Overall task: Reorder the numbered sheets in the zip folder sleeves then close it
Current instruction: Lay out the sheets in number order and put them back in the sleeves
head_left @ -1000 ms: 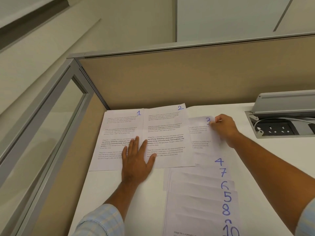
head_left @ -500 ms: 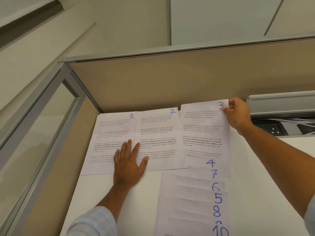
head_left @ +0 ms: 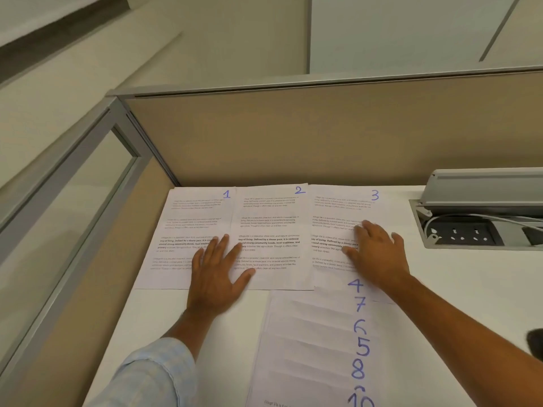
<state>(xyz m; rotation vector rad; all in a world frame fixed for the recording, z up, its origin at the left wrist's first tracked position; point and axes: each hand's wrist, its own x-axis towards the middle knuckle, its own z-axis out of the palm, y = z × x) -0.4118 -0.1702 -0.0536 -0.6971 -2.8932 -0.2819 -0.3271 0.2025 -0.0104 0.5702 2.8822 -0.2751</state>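
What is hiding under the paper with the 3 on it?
Sheet 3 lies over the top of sheet 4, so only that sheet's number strip shows; the rest is covered. The right hand presses on sheet 3.

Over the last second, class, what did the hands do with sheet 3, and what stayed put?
The right hand carried sheet 3 up off the fanned stack, set it flat beside sheet 2, let go of its corner and now presses on it. The left hand stayed flat across sheets 1 and 2; the stack stayed put.
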